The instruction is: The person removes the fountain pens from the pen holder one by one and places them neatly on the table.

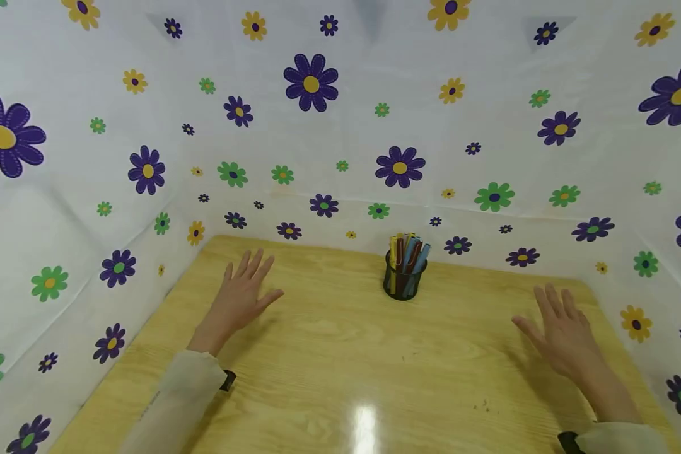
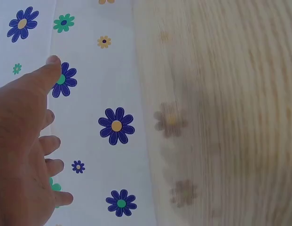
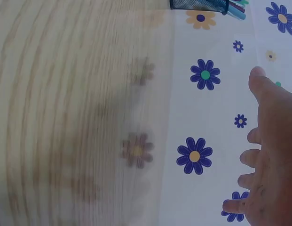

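Both hands hold nothing. In the head view my left hand [image 1: 240,299] is over the left part of the wooden table [image 1: 340,353], fingers spread and thumb pointing right. My right hand [image 1: 564,337] is over the right part, its thumb out to the left. A black mesh pen holder [image 1: 401,290] stands upright near the table's back edge, between the two hands and apart from both. Several markers [image 1: 411,252] in yellow, brown and blue stick up out of it. The right wrist view catches only part of the mesh holder [image 3: 200,4] at its top.
White sheeting [image 1: 340,139] printed with purple, green and yellow flowers rises behind the table and along both sides. Black straps [image 1: 227,380] show at the sleeve cuffs. Light glares off the table's front middle, and small dark marks [image 1: 481,407] lie at right.
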Motion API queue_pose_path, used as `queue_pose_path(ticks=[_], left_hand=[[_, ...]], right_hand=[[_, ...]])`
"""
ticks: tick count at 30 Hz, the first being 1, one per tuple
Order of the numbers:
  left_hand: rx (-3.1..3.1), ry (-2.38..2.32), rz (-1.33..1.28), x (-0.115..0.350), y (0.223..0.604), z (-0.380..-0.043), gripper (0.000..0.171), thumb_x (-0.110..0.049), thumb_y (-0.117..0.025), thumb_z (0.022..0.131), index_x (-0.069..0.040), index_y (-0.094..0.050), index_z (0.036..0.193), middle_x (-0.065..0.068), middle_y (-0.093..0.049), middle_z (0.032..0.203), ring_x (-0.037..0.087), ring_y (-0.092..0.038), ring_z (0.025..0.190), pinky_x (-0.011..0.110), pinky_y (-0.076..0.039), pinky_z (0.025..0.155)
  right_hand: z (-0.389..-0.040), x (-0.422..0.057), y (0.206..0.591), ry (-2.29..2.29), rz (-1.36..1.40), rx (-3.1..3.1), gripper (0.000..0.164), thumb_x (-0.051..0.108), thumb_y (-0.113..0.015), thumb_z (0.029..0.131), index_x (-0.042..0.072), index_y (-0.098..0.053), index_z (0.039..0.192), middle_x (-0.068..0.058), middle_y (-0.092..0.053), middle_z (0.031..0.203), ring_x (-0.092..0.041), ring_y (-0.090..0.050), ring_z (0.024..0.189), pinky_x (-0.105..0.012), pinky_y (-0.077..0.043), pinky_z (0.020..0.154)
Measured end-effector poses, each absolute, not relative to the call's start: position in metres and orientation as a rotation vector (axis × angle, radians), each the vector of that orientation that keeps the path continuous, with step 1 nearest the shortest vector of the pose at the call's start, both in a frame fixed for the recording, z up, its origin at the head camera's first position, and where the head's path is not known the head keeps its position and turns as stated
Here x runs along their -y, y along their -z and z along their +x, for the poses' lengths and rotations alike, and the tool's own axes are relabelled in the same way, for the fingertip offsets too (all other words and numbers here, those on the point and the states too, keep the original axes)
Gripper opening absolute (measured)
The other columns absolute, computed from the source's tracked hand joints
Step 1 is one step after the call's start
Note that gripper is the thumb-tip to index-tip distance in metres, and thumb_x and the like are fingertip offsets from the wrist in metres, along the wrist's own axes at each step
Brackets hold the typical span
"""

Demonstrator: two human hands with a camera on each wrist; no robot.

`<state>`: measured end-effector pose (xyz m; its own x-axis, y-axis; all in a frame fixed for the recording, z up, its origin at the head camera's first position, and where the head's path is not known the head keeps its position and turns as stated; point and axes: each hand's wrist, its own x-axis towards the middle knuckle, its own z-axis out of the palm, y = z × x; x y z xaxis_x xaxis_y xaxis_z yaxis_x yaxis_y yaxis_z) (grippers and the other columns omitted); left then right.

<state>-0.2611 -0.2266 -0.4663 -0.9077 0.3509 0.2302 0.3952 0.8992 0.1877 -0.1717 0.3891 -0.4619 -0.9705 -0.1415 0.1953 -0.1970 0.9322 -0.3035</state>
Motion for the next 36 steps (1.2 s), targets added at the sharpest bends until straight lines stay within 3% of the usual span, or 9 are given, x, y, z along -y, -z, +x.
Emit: queue_pose_path(ticks=[10, 16, 23, 36], left_hand=[[2.848, 0.381, -0.622, 0.201, 0.464, -0.271, 0.081, -0.054, -0.055, 0.104, -0.008, -0.026, 0.165, 0.019, -0.015, 0.170, 0.041, -0.007, 0.156, 0.069, -0.006, 0.120], [2.837, 0.405, -0.668, 0.180, 0.463, -0.278, 0.080, -0.053, -0.054, 0.105, -0.007, -0.025, 0.165, 0.019, -0.016, 0.170, 0.043, -0.012, 0.156, 0.069, -0.008, 0.120], [2.848, 0.449, -0.670, 0.162, 0.459, -0.283, 0.078, -0.053, -0.049, 0.107, -0.010, -0.023, 0.166, 0.013, -0.012, 0.171, 0.035, -0.006, 0.158, 0.066, -0.011, 0.122], [2.817, 0.533, -0.714, 0.124, 0.453, -0.295, 0.075, -0.052, -0.048, 0.108, -0.011, -0.024, 0.166, 0.016, -0.021, 0.170, 0.037, -0.016, 0.156, 0.060, -0.013, 0.124]], right_hand=[[-0.176, -0.371, 0.459, -0.564, 0.266, 2.902, 0.082, 0.043, -0.047, 0.110, -0.010, -0.011, 0.161, -0.039, -0.006, 0.163, -0.057, 0.005, 0.150, -0.083, -0.013, 0.106], [-0.179, -0.365, 0.458, -0.623, 0.248, 2.898, 0.082, 0.043, -0.046, 0.111, -0.012, -0.010, 0.160, -0.039, -0.005, 0.163, -0.057, 0.003, 0.151, -0.081, -0.010, 0.109], [-0.192, -0.351, 0.454, -0.646, 0.291, 2.876, 0.080, 0.042, -0.047, 0.111, -0.015, -0.016, 0.158, -0.040, -0.011, 0.162, -0.060, -0.008, 0.148, -0.080, -0.014, 0.110], [-0.217, -0.311, 0.448, -0.749, 0.312, 2.884, 0.082, 0.046, -0.046, 0.111, -0.014, -0.017, 0.158, -0.040, -0.019, 0.161, -0.058, -0.019, 0.146, -0.071, -0.019, 0.116]])
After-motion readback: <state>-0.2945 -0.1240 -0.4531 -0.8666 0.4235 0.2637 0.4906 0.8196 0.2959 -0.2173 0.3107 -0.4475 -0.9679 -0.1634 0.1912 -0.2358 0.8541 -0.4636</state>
